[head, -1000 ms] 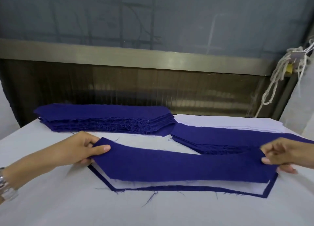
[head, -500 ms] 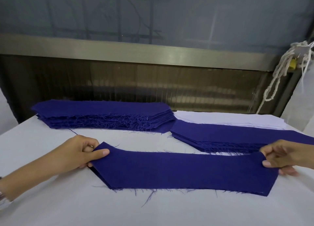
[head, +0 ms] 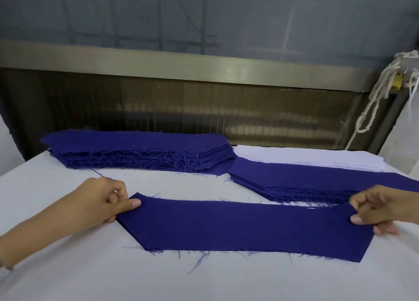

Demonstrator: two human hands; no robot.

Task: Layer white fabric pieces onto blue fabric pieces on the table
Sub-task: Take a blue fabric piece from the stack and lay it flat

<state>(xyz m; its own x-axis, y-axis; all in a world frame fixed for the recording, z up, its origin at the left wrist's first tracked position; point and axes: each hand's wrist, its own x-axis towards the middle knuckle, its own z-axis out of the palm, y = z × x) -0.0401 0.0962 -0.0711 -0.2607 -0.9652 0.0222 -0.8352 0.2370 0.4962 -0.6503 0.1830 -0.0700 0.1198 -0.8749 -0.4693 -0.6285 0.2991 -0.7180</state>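
Observation:
A long blue fabric piece (head: 244,228) with angled ends lies flat on the white table (head: 90,278) in front of me. My left hand (head: 106,203) pinches its left end between thumb and fingers. My right hand (head: 378,210) pinches its right end the same way. A thick stack of blue pieces (head: 138,151) sits at the back left. A lower stack of blue pieces (head: 317,183) lies at the back right. Behind it lies a stack of white fabric pieces (head: 317,156).
A metal rail and a dark panel (head: 204,110) run along the table's far edge. A knotted white cord (head: 381,90) hangs at the far right. Loose blue threads trail from the front piece onto the table.
The blue piece held in both hands came down onto the white and blue pieces that lay in front of me and now covers them fully. Both hands stayed on its ends.

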